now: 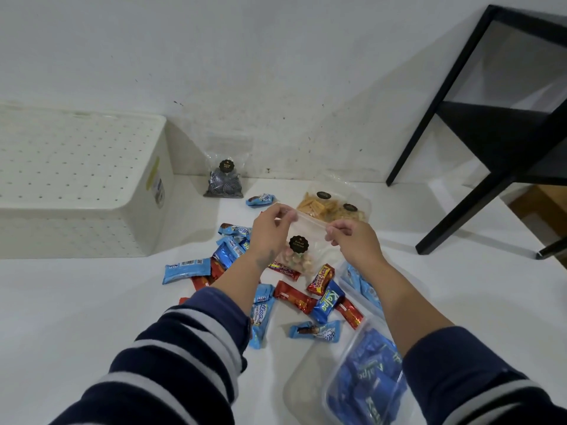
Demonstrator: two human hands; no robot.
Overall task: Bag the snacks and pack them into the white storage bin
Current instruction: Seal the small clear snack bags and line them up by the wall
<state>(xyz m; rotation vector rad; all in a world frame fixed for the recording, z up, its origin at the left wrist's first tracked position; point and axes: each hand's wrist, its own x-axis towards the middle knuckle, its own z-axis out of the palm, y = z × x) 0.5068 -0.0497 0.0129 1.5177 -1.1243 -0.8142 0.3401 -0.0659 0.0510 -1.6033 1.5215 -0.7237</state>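
1. Both hands are pinched on the top edge of a clear zip bag. The left hand has the left end and the right hand has the right end. Fingers are closed tight on the strip, not apart.
2. The bag hangs below the grip with small biscuits at the bottom and a black sticker on the front. Its seal runs roughly 10-to-4 between the two hands, so I'd guess the next move is a slide along that line to close it.
3. The white bin sits at about 9 to 10 o'clock from the bag, well apart and upside down, from the look of it. The left hand is the nearer one.
4. Loose wrapped snacks are scattered right under the bag, so most of the job is not done yet.
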